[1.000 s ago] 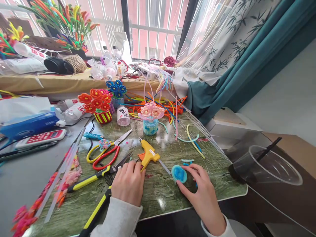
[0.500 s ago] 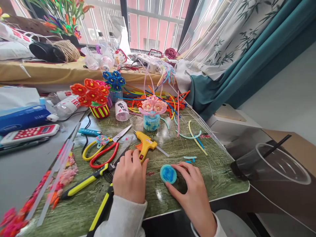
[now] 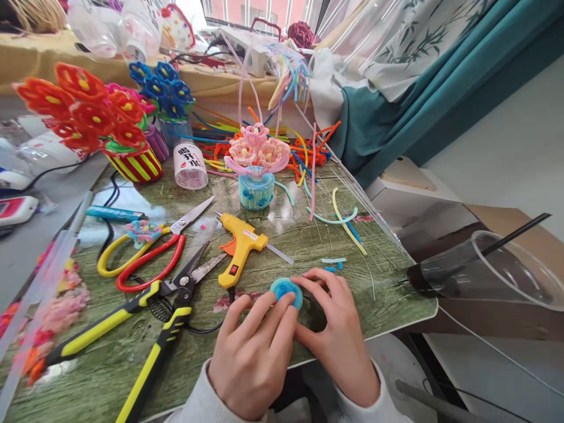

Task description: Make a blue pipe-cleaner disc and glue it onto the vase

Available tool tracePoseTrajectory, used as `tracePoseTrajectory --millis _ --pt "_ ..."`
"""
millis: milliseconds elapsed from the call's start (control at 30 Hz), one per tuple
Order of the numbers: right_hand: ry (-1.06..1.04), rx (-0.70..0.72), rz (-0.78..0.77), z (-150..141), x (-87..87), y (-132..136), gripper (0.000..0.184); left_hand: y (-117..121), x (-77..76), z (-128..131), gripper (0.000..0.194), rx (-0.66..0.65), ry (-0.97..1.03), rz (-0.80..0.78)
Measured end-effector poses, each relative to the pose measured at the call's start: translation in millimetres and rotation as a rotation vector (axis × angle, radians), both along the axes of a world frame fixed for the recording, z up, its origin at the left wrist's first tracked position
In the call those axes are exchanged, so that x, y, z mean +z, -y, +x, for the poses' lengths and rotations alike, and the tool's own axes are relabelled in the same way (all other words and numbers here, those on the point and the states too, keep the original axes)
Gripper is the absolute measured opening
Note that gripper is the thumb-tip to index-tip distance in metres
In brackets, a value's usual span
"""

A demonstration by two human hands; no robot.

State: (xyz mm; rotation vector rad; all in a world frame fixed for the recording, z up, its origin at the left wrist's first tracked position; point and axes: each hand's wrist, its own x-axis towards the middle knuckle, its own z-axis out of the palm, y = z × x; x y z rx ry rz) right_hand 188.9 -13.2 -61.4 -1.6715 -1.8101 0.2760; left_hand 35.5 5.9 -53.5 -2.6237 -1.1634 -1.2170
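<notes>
I see worktop (image 3: 388, 308) crowded: cutters (image 3: 184, 281) and scissors (image 3: 177, 228) open toward left edge, glue gun (image 3: 240, 244) just behind hands, flower pot (image 3: 257, 192) farther toward back edge, clear cup (image 3: 453, 276) at right corner. Blue disc (image 3: 283, 286) sits near front edge, between my hands. Right hand (image 3: 337, 326) grasps its rim; left hand (image 3: 255, 355) lays fingertips on top, can't tell if gripping.
</notes>
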Motion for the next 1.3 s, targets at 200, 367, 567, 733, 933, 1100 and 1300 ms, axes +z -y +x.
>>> tracePoseTrajectory --millis 200,367,567,733,933,1100,1300 --pt "-0.032 -0.003 -0.01 -1 3.1 0 0.039 -1 0.1 0 0.024 0.01 -0.163 -0.003" --pt "-0.031 0.018 -0.01 2 2.4 -1 0.035 1 0.0 0 0.024 -0.018 -0.126 0.029" --pt "-0.032 0.03 -0.027 4 1.7 0 0.039 5 -1.1 -3 0.02 -0.031 -0.082 0.072" --pt "-0.038 0.041 -0.033 6 1.1 -1 0.043 7 -2.1 -4 0.016 -0.074 -0.066 0.078" --pt "-0.03 0.046 -0.037 7 1.1 1 0.041 9 -1.3 -4 0.018 -0.044 -0.071 0.05" --pt "-0.035 0.04 -0.046 6 0.5 0 0.044 7 -1.6 -3 0.018 -0.037 -0.059 0.043" --pt "-0.07 0.035 -0.06 7 3.9 1 0.056 9 4.3 -3 0.015 -0.025 -0.038 0.074"
